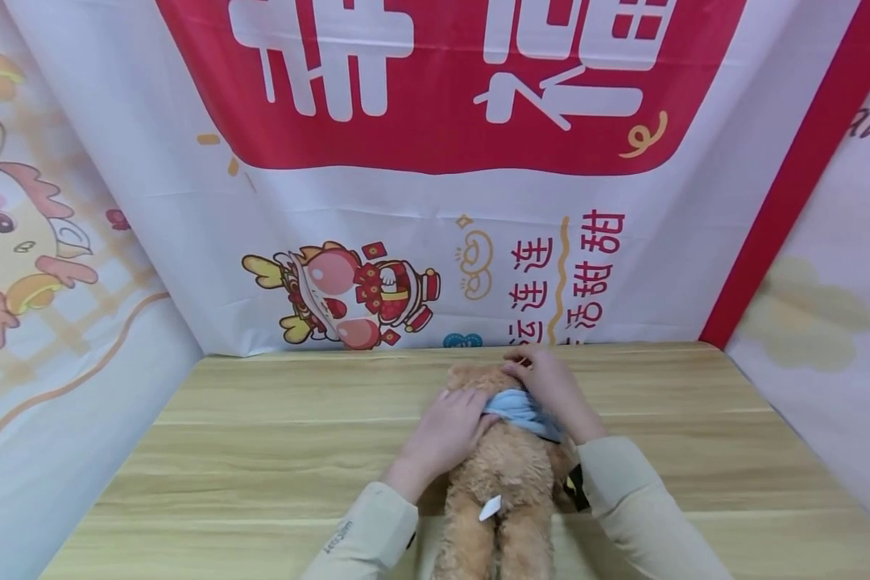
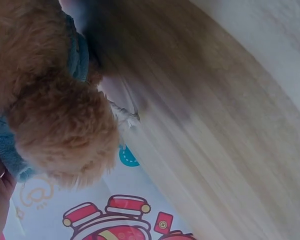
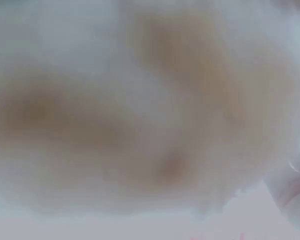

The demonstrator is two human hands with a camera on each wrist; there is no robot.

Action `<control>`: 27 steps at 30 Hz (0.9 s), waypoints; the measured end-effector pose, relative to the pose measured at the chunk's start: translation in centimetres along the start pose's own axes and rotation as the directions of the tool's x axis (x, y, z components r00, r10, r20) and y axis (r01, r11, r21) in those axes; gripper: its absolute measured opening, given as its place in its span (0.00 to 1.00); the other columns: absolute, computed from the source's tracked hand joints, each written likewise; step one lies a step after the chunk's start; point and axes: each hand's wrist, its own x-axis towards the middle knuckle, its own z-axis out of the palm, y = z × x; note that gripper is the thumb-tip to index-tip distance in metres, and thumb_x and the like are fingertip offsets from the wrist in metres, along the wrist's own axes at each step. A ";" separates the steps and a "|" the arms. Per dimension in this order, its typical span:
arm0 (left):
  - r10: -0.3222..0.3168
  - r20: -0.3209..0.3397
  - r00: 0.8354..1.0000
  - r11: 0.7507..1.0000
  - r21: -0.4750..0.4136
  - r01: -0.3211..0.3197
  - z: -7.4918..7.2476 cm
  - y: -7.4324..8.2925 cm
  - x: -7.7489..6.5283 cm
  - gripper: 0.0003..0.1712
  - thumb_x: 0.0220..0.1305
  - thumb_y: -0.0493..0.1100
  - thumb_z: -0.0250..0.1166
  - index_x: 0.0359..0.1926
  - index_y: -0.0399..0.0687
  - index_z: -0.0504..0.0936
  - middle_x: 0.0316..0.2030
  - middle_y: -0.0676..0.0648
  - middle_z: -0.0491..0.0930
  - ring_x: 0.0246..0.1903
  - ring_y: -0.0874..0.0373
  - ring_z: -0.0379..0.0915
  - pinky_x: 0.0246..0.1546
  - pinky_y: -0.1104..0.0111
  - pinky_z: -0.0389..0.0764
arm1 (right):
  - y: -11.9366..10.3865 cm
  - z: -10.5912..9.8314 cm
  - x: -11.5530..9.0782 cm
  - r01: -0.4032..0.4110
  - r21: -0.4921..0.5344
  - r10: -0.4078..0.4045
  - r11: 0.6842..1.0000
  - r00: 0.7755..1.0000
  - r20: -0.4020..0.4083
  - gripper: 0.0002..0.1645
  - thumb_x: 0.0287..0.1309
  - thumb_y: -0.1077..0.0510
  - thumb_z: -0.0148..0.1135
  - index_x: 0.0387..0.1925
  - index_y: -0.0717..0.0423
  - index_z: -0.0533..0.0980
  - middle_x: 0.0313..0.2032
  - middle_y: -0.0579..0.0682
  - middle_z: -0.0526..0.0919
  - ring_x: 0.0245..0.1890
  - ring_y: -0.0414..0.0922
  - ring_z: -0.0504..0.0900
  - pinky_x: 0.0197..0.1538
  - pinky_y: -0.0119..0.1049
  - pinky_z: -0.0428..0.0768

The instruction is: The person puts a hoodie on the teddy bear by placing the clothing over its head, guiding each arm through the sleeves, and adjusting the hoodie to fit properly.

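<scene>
A light-brown plush teddy bear (image 1: 507, 475) lies lengthwise on the table, a small white tag (image 1: 490, 507) near its legs. Light-blue cloth (image 1: 515, 409) is wrapped about its neck. My left hand (image 1: 442, 431) pinches the cloth at its left edge, thumb below and fingers above. From the other side, my right hand (image 1: 551, 391) has bent fingers by the bear's head and grips the cloth; part of the cloth lies hidden under it. In the left wrist view, brown fur (image 2: 65, 125) and blue cloth (image 2: 12, 152) show close up. The right wrist view is blurred.
The bear lies on a light wood-grain table (image 1: 283, 451). A white and red printed banner (image 1: 442, 201) hangs behind the table's back edge, with printed cloths at both sides. A small black-and-yellow item (image 1: 574, 487) shows beside the right sleeve.
</scene>
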 end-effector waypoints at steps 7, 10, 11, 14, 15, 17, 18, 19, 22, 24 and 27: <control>-0.097 0.067 0.993 0.978 -0.178 0.107 -0.1 -0.6 0.1 0.23 0.71 0.55 0.51 0.58 0.47 0.75 0.52 0.48 0.81 0.53 0.54 0.77 0.56 0.59 0.76 | 1.9 -2.0 -1.8 -0.114 0.054 0.114 0.992 0.993 0.008 0.15 0.68 0.53 0.53 0.41 0.61 0.76 0.35 0.57 0.82 0.33 0.48 0.81 0.33 0.38 0.78; -0.187 0.093 0.978 0.941 -0.270 0.206 -0.1 -0.9 0.2 0.19 0.72 0.55 0.49 0.52 0.50 0.76 0.49 0.48 0.81 0.49 0.52 0.79 0.48 0.58 0.80 | 2.2 -2.2 -3.0 -0.097 0.068 0.097 0.993 0.995 0.010 0.14 0.66 0.52 0.55 0.34 0.60 0.75 0.30 0.54 0.81 0.28 0.45 0.79 0.28 0.34 0.75; -0.219 0.099 0.971 0.926 -0.293 0.239 -0.1 -1.0 0.3 0.19 0.73 0.55 0.48 0.51 0.51 0.77 0.47 0.48 0.81 0.47 0.52 0.80 0.46 0.57 0.80 | 2.1 -2.1 -3.4 -0.092 0.085 0.090 0.992 0.996 0.028 0.14 0.66 0.51 0.56 0.34 0.59 0.75 0.30 0.53 0.81 0.29 0.44 0.80 0.29 0.34 0.76; -0.284 0.073 0.956 0.902 -0.318 0.292 -0.1 -1.5 0.7 0.15 0.73 0.52 0.49 0.46 0.52 0.78 0.43 0.49 0.81 0.42 0.53 0.81 0.40 0.58 0.82 | 1.8 -1.8 -4.5 -0.047 0.103 0.042 0.994 0.998 0.052 0.12 0.63 0.51 0.59 0.36 0.56 0.78 0.35 0.52 0.84 0.36 0.45 0.82 0.36 0.37 0.80; -0.298 0.061 0.953 0.896 -0.327 0.301 -0.1 -1.6 0.9 0.14 0.73 0.51 0.50 0.46 0.52 0.78 0.43 0.49 0.81 0.42 0.54 0.81 0.39 0.58 0.82 | 1.7 -1.7 -4.7 -0.029 0.115 0.023 0.993 0.998 0.051 0.12 0.62 0.51 0.61 0.37 0.56 0.79 0.36 0.52 0.85 0.38 0.46 0.82 0.39 0.38 0.81; -0.329 0.049 0.943 0.880 -0.348 0.325 -0.1 -1.9 1.2 0.13 0.72 0.50 0.52 0.46 0.51 0.80 0.43 0.49 0.80 0.41 0.55 0.80 0.39 0.59 0.82 | 1.6 -1.5 -5.1 0.021 0.161 -0.028 0.987 0.999 0.041 0.12 0.59 0.53 0.63 0.39 0.57 0.80 0.39 0.54 0.85 0.41 0.49 0.84 0.43 0.41 0.82; -0.347 0.050 0.937 0.865 -0.369 0.340 -0.1 -2.1 1.3 0.13 0.71 0.49 0.53 0.47 0.51 0.80 0.43 0.49 0.80 0.41 0.54 0.80 0.40 0.59 0.82 | 1.6 -1.4 -5.3 0.053 0.182 -0.060 0.982 0.998 0.033 0.12 0.58 0.55 0.65 0.40 0.58 0.80 0.40 0.56 0.85 0.42 0.51 0.84 0.45 0.43 0.83; -0.368 0.059 0.928 0.848 -0.389 0.361 0.0 -2.2 1.5 0.13 0.71 0.49 0.53 0.48 0.51 0.80 0.44 0.48 0.80 0.42 0.54 0.80 0.41 0.59 0.82 | 1.6 -1.2 -5.4 0.087 0.203 -0.094 0.975 0.995 0.027 0.12 0.57 0.56 0.66 0.40 0.60 0.80 0.41 0.57 0.85 0.43 0.53 0.84 0.46 0.43 0.83; -0.416 0.111 0.903 0.789 -0.449 0.419 0.2 -2.7 1.8 0.17 0.69 0.49 0.55 0.54 0.50 0.79 0.47 0.46 0.79 0.47 0.51 0.79 0.46 0.56 0.81 | 1.7 -0.9 -5.7 0.169 0.206 -0.179 0.964 0.983 0.031 0.13 0.53 0.60 0.68 0.41 0.61 0.80 0.44 0.59 0.83 0.46 0.55 0.82 0.49 0.44 0.83; -0.425 0.149 0.893 0.766 -0.466 0.442 0.5 -3.0 2.0 0.19 0.68 0.49 0.56 0.57 0.50 0.78 0.50 0.45 0.79 0.51 0.49 0.78 0.51 0.54 0.79 | 1.8 -0.7 -6.0 0.203 0.167 -0.212 0.965 0.977 0.036 0.13 0.52 0.61 0.69 0.40 0.60 0.81 0.45 0.58 0.81 0.48 0.56 0.81 0.50 0.44 0.82; -0.436 0.192 0.879 0.738 -0.483 0.472 1.0 -3.3 2.3 0.19 0.67 0.50 0.58 0.56 0.51 0.79 0.53 0.46 0.79 0.54 0.49 0.76 0.54 0.54 0.77 | 1.5 -0.4 -6.3 0.249 0.058 -0.251 0.967 0.968 0.026 0.10 0.52 0.62 0.68 0.38 0.57 0.83 0.46 0.58 0.79 0.48 0.55 0.79 0.49 0.46 0.82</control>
